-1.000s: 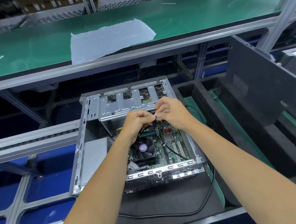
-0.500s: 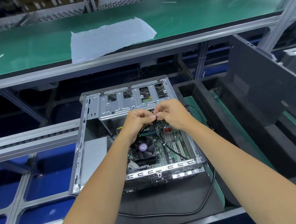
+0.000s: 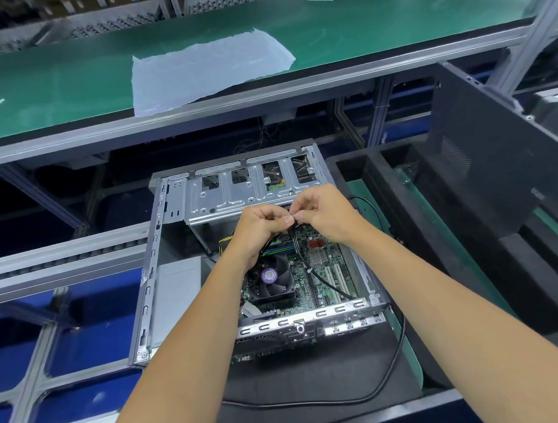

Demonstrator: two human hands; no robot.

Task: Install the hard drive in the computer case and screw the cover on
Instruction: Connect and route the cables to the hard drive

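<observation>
The open computer case (image 3: 151, 284) lies flat in front of me, its motherboard (image 3: 323, 270) and black CPU fan (image 3: 270, 279) exposed. A silver drive cage (image 3: 237, 194) spans the far end. Both hands meet just in front of the cage, above the board. My left hand (image 3: 262, 228) and my right hand (image 3: 323, 215) pinch a small white tie around a thin black cable (image 3: 301, 255) that runs down over the board. The dark side cover (image 3: 497, 171) leans upright at the right. No hard drive is visible.
A green conveyor belt (image 3: 67, 77) with a clear plastic sheet (image 3: 207, 68) runs across the back. Black foam trays (image 3: 419, 235) sit right of the case. A black power cord (image 3: 364, 392) loops over the dark mat in front. Aluminium rails and blue bins lie at the left.
Both hands have stayed together at the cable in front of the drive cage, with only small finger movements. The case has not moved.
</observation>
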